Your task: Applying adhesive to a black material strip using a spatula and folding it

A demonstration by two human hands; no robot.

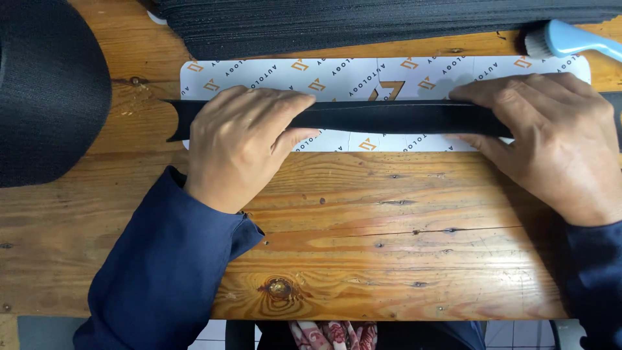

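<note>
Pressing down, my left hand (243,146) lies flat with fingers spread on the black strap (389,116), and my right hand (551,139) pinches the strap between thumb and fingers. The strap lies across the white patterned mat (363,72). I judge the strap can slide or twist if one hand pulls harder. Behind the mat lies a stack of black straps (389,23); right of that stack a blue brush (570,39); left of the mat a black webbing roll (45,91).
</note>
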